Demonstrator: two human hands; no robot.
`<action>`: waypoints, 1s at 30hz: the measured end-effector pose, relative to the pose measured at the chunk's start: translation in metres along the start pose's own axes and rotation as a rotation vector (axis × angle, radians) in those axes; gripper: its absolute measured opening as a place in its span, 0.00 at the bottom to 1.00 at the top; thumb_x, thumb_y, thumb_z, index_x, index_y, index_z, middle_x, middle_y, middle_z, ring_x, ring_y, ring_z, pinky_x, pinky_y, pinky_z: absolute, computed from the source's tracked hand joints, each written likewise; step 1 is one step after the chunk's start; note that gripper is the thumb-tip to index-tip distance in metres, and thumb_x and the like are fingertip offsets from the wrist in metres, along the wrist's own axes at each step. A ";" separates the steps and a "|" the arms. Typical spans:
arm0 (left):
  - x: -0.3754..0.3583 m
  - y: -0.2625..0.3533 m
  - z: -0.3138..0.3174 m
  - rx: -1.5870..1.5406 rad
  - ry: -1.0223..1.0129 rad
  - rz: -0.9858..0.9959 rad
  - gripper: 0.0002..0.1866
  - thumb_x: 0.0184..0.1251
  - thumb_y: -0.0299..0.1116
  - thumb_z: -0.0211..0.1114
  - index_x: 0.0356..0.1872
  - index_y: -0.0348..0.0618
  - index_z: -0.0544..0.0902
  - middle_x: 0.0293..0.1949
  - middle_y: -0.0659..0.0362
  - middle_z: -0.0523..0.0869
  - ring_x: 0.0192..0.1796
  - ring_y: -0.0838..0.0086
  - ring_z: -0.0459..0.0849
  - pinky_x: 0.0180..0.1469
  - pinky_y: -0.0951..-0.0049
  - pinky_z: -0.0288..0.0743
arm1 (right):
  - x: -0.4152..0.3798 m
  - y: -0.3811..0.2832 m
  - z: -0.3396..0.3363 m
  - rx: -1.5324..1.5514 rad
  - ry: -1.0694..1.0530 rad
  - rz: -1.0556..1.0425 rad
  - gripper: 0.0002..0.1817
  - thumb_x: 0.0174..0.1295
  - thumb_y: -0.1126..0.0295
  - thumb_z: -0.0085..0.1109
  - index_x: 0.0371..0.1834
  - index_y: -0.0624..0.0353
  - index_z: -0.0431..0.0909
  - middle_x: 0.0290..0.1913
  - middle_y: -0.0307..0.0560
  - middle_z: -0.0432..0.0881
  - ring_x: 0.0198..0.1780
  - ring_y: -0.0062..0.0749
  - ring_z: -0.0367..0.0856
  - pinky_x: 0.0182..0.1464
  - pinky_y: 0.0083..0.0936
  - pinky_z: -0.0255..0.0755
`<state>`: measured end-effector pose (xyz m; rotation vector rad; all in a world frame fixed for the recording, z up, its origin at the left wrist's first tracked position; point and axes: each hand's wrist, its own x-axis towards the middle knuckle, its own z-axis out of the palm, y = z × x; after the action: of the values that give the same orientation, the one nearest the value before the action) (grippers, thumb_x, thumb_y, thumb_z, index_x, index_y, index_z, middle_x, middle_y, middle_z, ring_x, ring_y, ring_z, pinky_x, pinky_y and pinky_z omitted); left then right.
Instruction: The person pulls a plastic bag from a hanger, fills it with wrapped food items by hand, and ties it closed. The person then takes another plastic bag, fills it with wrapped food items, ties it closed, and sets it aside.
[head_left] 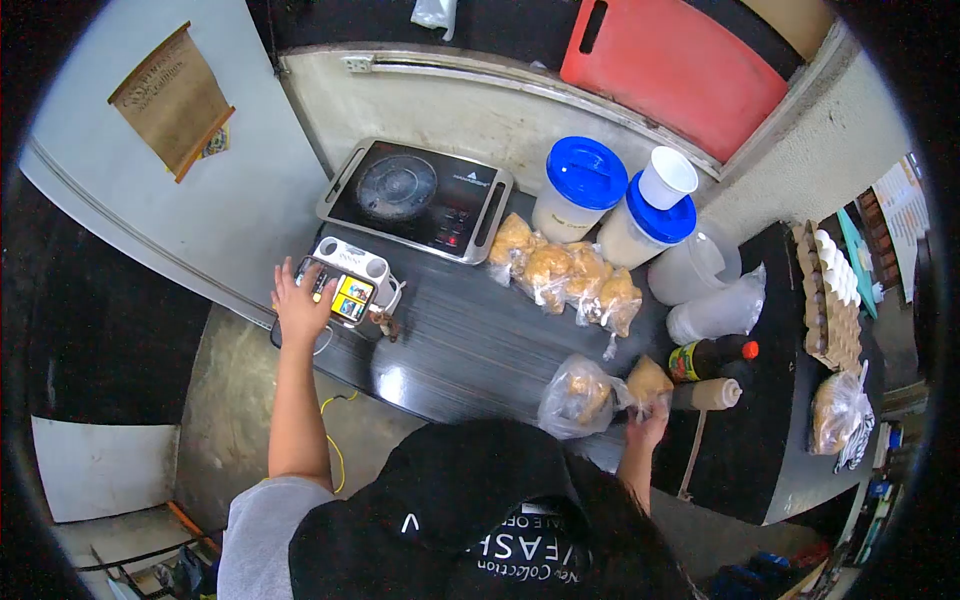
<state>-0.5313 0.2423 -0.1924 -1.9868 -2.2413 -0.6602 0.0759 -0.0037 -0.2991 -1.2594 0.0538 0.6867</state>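
Note:
My left hand (298, 305) lies at the left end of the counter, its fingers stretched out over the edge of a smartphone (353, 297). The phone's screen is lit with yellow tiles, and it rests against a white device with round knobs (365, 262). At the right, my right hand (650, 425) is closed on a small clear plastic bag of brownish food (648, 382). Its fingertips are partly hidden by the bag. Just left of that bag sits a larger clear plastic bag (578, 398) with similar contents.
An induction cooker (410, 195) stands at the back. Several bagged portions (548, 275) lie before two blue-lidded tubs (583, 175). A dark sauce bottle (705, 358), a pale squeeze bottle (715, 394) and egg trays (828, 300) stand to the right. A refrigerator door (130, 200) borders the left.

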 end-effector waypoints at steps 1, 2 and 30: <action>0.000 0.004 -0.004 -0.028 0.052 0.013 0.29 0.60 0.50 0.65 0.62 0.51 0.75 0.71 0.44 0.60 0.74 0.46 0.55 0.68 0.37 0.53 | 0.001 -0.003 -0.003 -0.040 -0.058 -0.044 0.22 0.57 0.62 0.63 0.56 0.52 0.73 0.53 0.44 0.77 0.53 0.40 0.76 0.47 0.42 0.75; 0.001 0.008 -0.008 -0.057 0.104 0.026 0.29 0.60 0.48 0.66 0.62 0.51 0.75 0.70 0.44 0.61 0.73 0.46 0.56 0.68 0.39 0.54 | 0.001 -0.007 -0.005 -0.081 -0.115 -0.089 0.23 0.58 0.64 0.63 0.57 0.53 0.72 0.54 0.45 0.76 0.56 0.41 0.75 0.48 0.45 0.75; -0.179 0.301 0.023 -0.721 -0.833 0.402 0.15 0.60 0.30 0.59 0.48 0.37 0.80 0.40 0.43 0.85 0.41 0.50 0.84 0.45 0.56 0.76 | -0.068 -0.064 0.058 -0.482 -0.774 0.625 0.20 0.60 0.77 0.59 0.56 0.60 0.71 0.46 0.50 0.83 0.47 0.40 0.84 0.50 0.37 0.80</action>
<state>-0.2080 0.1051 -0.1931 -3.4802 -1.9174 -0.7445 0.0348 0.0088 -0.1978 -1.3523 -0.3917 1.7741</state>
